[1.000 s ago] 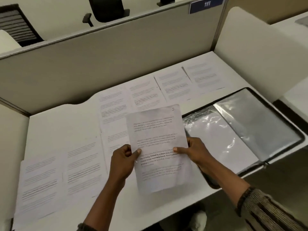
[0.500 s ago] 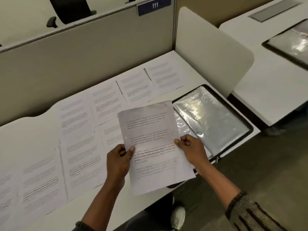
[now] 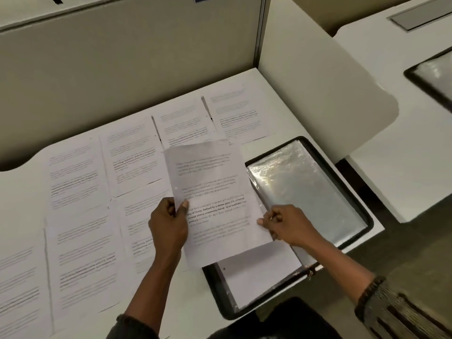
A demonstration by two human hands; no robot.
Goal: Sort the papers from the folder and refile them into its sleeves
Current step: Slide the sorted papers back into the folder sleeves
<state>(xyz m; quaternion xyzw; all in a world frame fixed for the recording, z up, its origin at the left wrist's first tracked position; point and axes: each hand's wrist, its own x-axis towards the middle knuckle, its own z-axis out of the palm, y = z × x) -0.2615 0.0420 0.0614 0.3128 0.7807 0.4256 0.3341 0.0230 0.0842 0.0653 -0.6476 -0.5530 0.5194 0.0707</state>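
Nearest me, the black folder point(image 3: 214, 287) lies open on the smooth white counter point(image 3: 193, 297), with a plain white page point(image 3: 259, 272) in its near half. Over the folder's left edge both hands hold one thin printed sheet point(image 3: 215, 182). The left hand point(image 3: 168, 226) pinches its left margin and the right hand point(image 3: 288, 226) its right. The folder's far sleeve point(image 3: 300, 192) is crinkled, glossy plastic. Left of the folder, printed papers point(image 3: 80, 192) lie flat in rows. Behind it stands a beige partition point(image 3: 122, 69).
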